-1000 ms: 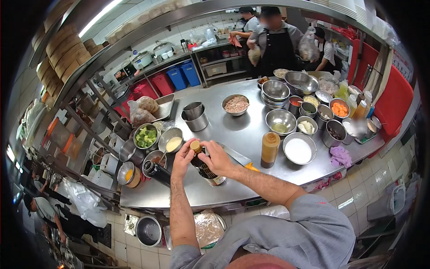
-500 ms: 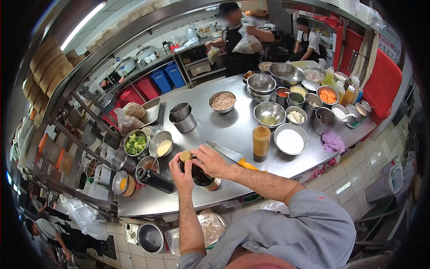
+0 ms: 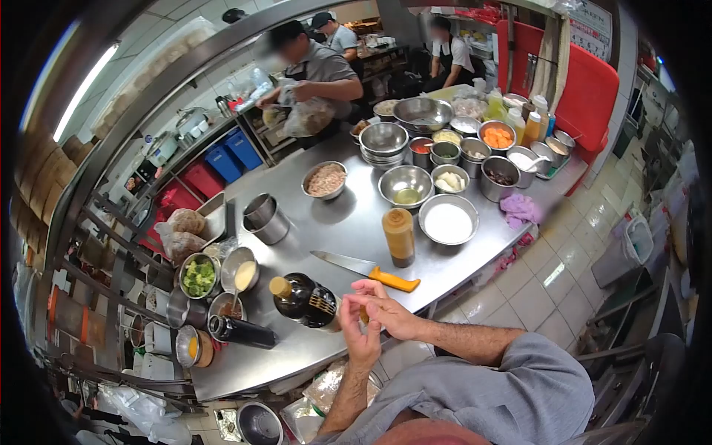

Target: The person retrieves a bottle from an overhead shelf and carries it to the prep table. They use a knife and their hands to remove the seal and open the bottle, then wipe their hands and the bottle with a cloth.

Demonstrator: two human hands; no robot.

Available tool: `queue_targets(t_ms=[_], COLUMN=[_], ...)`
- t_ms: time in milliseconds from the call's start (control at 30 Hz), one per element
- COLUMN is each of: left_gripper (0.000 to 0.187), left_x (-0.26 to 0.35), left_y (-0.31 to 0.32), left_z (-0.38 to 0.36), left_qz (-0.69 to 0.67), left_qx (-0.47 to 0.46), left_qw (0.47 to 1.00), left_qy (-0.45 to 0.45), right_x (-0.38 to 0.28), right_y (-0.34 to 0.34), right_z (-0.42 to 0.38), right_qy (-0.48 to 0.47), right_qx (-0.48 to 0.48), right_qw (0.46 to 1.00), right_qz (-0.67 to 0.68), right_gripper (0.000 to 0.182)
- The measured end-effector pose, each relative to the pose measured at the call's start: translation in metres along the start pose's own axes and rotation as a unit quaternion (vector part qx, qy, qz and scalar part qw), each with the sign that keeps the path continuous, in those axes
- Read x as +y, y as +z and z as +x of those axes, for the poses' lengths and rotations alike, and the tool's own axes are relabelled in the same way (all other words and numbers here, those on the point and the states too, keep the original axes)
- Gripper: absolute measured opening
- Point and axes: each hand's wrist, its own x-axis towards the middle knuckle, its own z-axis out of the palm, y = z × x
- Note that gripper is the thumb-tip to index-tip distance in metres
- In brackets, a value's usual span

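My left hand (image 3: 360,334) is raised over the table's front edge, fingers curled upward around a small yellowish spot that I cannot make out. My right hand (image 3: 393,315) meets it from the right, its fingers stretched across toward the left fingertips. Just left of both hands stands a dark glass bottle (image 3: 305,300) with a gold cap on, apart from them. Behind the hands lies a knife (image 3: 371,270) with a yellow handle, its blade pointing left. An upright squeeze bottle (image 3: 398,237) of brown sauce is beyond the knife.
At left are a bowl of broccoli (image 3: 199,277), a bowl of pale yellow liquid (image 3: 241,268) and a black bottle (image 3: 241,331) lying tilted. A bowl of white contents (image 3: 449,222) and several ingredient containers stand at right. Across the steel table (image 3: 326,230), a person (image 3: 319,70) holds plastic bags.
Both hands have let go of the dark bottle and moved right, coming together in front of me. The bottle now stands by itself. My view has shifted; the person opposite has moved leftward in it.
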Motion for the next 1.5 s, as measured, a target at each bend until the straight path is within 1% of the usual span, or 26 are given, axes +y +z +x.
queue_targets(t_ms=[33,67,100,133,167,200,333,367,400,433,500,567,600,667,767,933,1000,1033,1100,1133,1167,1233,1267,1300,1367,1500], left_gripper=[0.055,0.05,0.05,0.042,0.034,0.024,0.02,0.017,0.015,0.015,0.012,0.013,0.012,0.011,0.01,0.01,0.01,0.01,0.01,0.01,0.01,0.01,0.01,0.013,0.017,0.023], left_x=[0.009,0.015,0.013,0.006,0.001,0.003,0.012,0.005,-0.002,-0.006,-0.013,-0.017,-0.015,-0.013,-0.01,0.001,0.001,0.0,-0.002,-0.003,-0.004,-0.004,-0.005,-0.008,-0.006,0.005], left_y=[0.014,0.023,0.03,0.036,0.045,0.056,0.085,0.092,0.098,0.101,0.103,0.106,0.109,0.112,0.117,0.126,0.127,0.127,0.127,0.127,0.128,0.127,0.125,0.123,0.114,0.086], left_z=[-0.003,-0.004,-0.007,-0.013,-0.017,-0.018,-0.017,-0.023,-0.029,-0.035,-0.049,-0.062,-0.066,-0.075,-0.082,-0.079,-0.079,-0.08,-0.08,-0.079,-0.079,-0.077,-0.077,-0.077,-0.074,-0.059], left_qz=[-0.083,-0.164,-0.164,-0.099,-0.032,-0.053,-0.057,-0.084,-0.112,-0.109,-0.188,-0.205,-0.214,-0.232,-0.221,-0.195,-0.187,-0.179,-0.19,-0.201,-0.202,-0.223,-0.224,-0.242,-0.261,-0.287], left_qx=[-0.022,-0.043,-0.043,-0.063,-0.083,-0.065,-0.107,-0.089,-0.07,-0.065,-0.026,-0.002,0.029,0.08,0.101,0.088,0.082,0.072,0.066,0.057,0.059,0.043,0.041,0.05,0.058,0.097], left_qw=[0.995,0.981,0.981,0.991,0.995,0.995,0.986,0.979,0.968,0.969,0.916,0.909,0.903,0.886,0.869,0.863,0.864,0.865,0.86,0.856,0.855,0.848,0.848,0.846,0.842,0.847], left_qy=[-0.046,-0.089,-0.091,-0.064,-0.037,-0.048,-0.113,-0.163,-0.212,-0.211,-0.352,-0.364,-0.371,-0.394,-0.431,-0.458,-0.461,-0.464,-0.469,-0.473,-0.474,-0.478,-0.479,-0.472,-0.468,-0.436], right_x=[-0.003,-0.007,-0.011,-0.011,-0.01,-0.009,-0.02,-0.031,-0.028,-0.015,0.014,0.033,0.037,0.047,0.073,0.057,0.046,0.041,0.029,0.016,0.009,0.0,0.0,-0.017,-0.073,-0.087], right_y=[-0.005,-0.012,-0.019,-0.028,-0.038,-0.05,-0.134,-0.162,-0.198,-0.24,-0.334,-0.398,-0.411,-0.429,-0.453,-0.458,-0.458,-0.461,-0.468,-0.466,-0.471,-0.48,-0.479,-0.461,-0.4,-0.327], right_z=[-0.009,-0.017,-0.025,-0.032,-0.04,-0.048,-0.082,-0.087,-0.094,-0.103,-0.128,-0.152,-0.157,-0.17,-0.186,-0.185,-0.187,-0.186,-0.183,-0.176,-0.174,-0.173,-0.169,-0.162,-0.143,-0.128], right_qy=[0.005,0.054,0.101,0.103,0.11,0.116,0.079,0.077,0.058,0.059,0.069,0.157,0.155,0.252,0.238,0.274,0.18,0.179,0.038,0.014,0.014,-0.035,-0.115,-0.114,-0.064,-0.001], right_qx=[0.004,0.021,0.036,0.035,0.031,0.028,0.04,0.123,0.203,0.298,0.388,0.408,0.403,0.396,0.354,0.332,0.403,0.402,0.528,0.57,0.568,0.566,0.532,0.534,0.477,0.454], right_qw=[1.0,0.993,0.972,0.972,0.978,0.983,0.989,0.975,0.941,0.904,0.81,0.677,0.679,0.609,0.635,0.657,0.641,0.641,0.691,0.719,0.719,0.803,0.838,0.837,0.862,0.867], right_qz=[0.0,0.105,0.209,0.21,0.174,0.138,-0.115,-0.169,-0.263,-0.301,-0.433,-0.593,-0.594,-0.639,-0.644,-0.619,-0.628,-0.63,-0.492,-0.398,-0.399,-0.18,-0.034,-0.036,0.158,0.208], right_gripper=[0.049,0.05,0.05,0.05,0.051,0.052,0.039,0.037,0.035,0.032,0.031,0.035,0.035,0.039,0.038,0.031,0.021,0.021,0.02,0.019,0.019,0.018,0.018,0.018,0.021,0.025])
